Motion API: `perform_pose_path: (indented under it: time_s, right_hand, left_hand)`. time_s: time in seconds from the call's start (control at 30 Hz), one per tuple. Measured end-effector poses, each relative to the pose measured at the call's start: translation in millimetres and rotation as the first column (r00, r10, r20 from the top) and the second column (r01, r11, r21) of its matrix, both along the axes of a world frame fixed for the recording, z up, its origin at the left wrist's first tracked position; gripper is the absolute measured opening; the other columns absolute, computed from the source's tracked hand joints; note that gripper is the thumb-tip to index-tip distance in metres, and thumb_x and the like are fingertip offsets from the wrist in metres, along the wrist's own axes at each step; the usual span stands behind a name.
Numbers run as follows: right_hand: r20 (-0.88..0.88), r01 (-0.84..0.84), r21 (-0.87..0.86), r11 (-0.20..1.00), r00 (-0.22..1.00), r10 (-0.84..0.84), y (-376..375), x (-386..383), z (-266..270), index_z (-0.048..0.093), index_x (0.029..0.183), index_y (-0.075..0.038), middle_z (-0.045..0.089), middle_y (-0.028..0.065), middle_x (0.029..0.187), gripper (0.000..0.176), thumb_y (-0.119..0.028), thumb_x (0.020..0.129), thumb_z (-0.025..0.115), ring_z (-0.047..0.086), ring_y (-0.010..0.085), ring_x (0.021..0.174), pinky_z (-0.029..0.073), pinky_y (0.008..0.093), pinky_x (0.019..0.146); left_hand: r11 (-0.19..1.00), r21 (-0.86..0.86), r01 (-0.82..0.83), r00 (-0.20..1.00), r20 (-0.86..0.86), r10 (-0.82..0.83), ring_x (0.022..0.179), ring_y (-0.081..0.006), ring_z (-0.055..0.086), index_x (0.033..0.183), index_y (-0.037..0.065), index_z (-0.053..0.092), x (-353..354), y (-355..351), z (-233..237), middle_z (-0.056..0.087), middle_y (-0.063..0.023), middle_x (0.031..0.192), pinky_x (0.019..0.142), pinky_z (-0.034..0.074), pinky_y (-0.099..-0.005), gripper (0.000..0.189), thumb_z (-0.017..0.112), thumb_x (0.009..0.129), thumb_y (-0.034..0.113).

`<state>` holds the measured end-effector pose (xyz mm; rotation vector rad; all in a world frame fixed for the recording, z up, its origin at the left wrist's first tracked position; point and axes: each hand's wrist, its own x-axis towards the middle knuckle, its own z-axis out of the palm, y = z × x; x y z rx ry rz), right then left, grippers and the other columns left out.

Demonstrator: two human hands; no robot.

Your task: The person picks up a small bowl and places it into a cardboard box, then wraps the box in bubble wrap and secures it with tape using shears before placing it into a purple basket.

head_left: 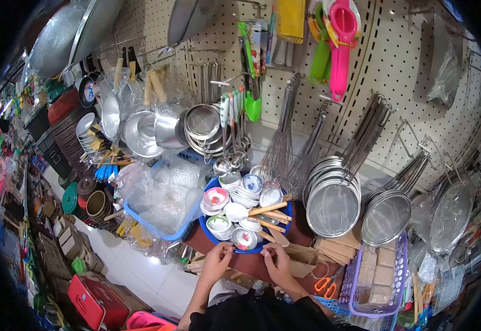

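Observation:
A round blue basin (202,222) sits on the brown surface in front of me, filled with several stacks of small bowls and wooden-handled tools. My left hand (217,261) has its fingers closed at the near left of the basin's rim. On the near right of the same rim, my right hand (277,263) is closed too, thumb and fingers together. Between the hands lies a small patterned bowl (244,239). A red-rimmed bowl (216,198) tops a stack at the left, and wooden handles (268,208) stick out to the right.
Large sieves (334,208) and whisks (278,151) hang from the pegboard behind the basin. At left stands a light blue basket (169,236) of plastic-wrapped goods. Orange-handled scissors (325,287) and a purple basket (351,300) are at right.

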<state>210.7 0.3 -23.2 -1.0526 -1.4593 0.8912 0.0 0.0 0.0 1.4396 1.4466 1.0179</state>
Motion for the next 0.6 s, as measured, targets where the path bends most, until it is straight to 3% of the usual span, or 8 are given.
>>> perform_pose_path:
  time_s: [0.07,0.17,0.2,0.3,0.33,0.37,0.43,0.6]
  right_hand:
    - [0.123,0.061,-0.001,0.998,0.991,-0.061,18.2,-3.6,11.4,0.060,0.107,-0.003,0.067,0.0108,0.086,0.021,-0.015,0.089,0.062,0.064,0.0187,0.074,0.050,0.0309,0.066]
    - [0.316,0.065,-0.116,0.991,0.949,-0.025,32.5,-51.9,21.1,0.063,0.097,-0.003,0.066,0.0051,0.080,0.014,-0.011,0.086,0.066,0.061,0.0126,0.067,0.048,0.0256,0.061]
    - [0.385,0.105,-0.129,0.986,0.922,-0.048,42.8,-63.6,11.8,0.065,0.091,-0.003,0.064,0.0078,0.072,0.016,-0.016,0.084,0.068,0.062,0.0158,0.063,0.048,0.0278,0.059]
    - [0.554,0.133,-0.256,0.958,0.832,0.033,55.4,-87.9,11.2,0.064,0.094,-0.007,0.068,0.0114,0.077,0.026,-0.031,0.084,0.064,0.067,0.0266,0.073,0.052,0.0377,0.063]
    - [0.552,0.162,-0.326,0.931,0.832,0.049,57.6,-98.3,16.3,0.065,0.088,-0.005,0.069,0.0129,0.077,0.031,-0.036,0.085,0.062,0.067,0.0292,0.075,0.052,0.0407,0.065]
    - [0.557,0.183,-0.171,0.968,0.828,-0.058,69.0,-113.4,-10.1,0.066,0.081,-0.004,0.068,0.0136,0.075,0.036,-0.039,0.086,0.060,0.066,0.0322,0.073,0.051,0.0424,0.065]
    - [0.608,0.213,-0.211,0.954,0.793,-0.042,79.1,-126.0,-16.7,0.066,0.078,-0.004,0.068,0.0150,0.073,0.040,-0.043,0.086,0.060,0.066,0.0344,0.070,0.050,0.0439,0.066]
    - [0.635,0.362,-0.243,0.900,0.761,-0.135,85.5,-143.1,-26.0,0.066,0.070,-0.004,0.065,0.0151,0.066,0.047,-0.049,0.084,0.063,0.065,0.0326,0.064,0.050,0.0418,0.062]
  left_hand:
    - [0.995,0.032,-0.091,0.990,-0.109,0.094,0.088,-0.0298,0.066,0.109,0.001,0.062,5.2,19.2,8.5,0.067,-0.0168,0.100,0.080,0.050,-0.0394,0.027,0.060,0.089,0.020]
    - [0.972,0.195,-0.133,0.934,-0.304,0.189,0.090,-0.0316,0.064,0.106,0.001,0.061,-27.8,38.4,-1.3,0.065,-0.0165,0.099,0.077,0.050,-0.0423,0.026,0.060,0.087,0.018]
    - [0.949,0.295,-0.113,0.891,-0.393,0.228,0.091,-0.0351,0.061,0.103,0.000,0.060,-34.1,50.1,-8.4,0.064,-0.0174,0.097,0.075,0.050,-0.0448,0.025,0.060,0.086,0.019]
    - [0.938,0.317,-0.141,0.753,-0.581,0.310,0.092,-0.0370,0.060,0.100,-0.001,0.059,-41.7,65.2,-9.7,0.062,-0.0188,0.094,0.074,0.050,-0.0468,0.027,0.059,0.086,0.021]
    - [0.933,0.339,-0.118,0.734,-0.603,0.312,0.088,-0.0383,0.061,0.100,-0.003,0.059,-45.5,70.8,-10.9,0.062,-0.0200,0.091,0.072,0.051,-0.0463,0.030,0.059,0.086,0.024]
    - [0.951,0.293,-0.101,0.724,-0.634,0.272,0.087,-0.0378,0.061,0.098,-0.003,0.060,-53.0,81.3,-12.7,0.062,-0.0198,0.091,0.071,0.052,-0.0459,0.030,0.060,0.085,0.024]
    - [0.978,0.196,-0.065,0.694,-0.696,0.186,0.085,-0.0367,0.062,0.096,-0.003,0.061,-60.3,95.2,-16.9,0.062,-0.0193,0.091,0.069,0.053,-0.0452,0.029,0.061,0.084,0.025]
    - [0.981,0.196,0.005,0.635,-0.758,0.148,0.083,-0.0345,0.064,0.084,-0.001,0.065,-68.6,112.4,-33.2,0.063,-0.0180,0.089,0.067,0.055,-0.0427,0.025,0.064,0.082,0.025]
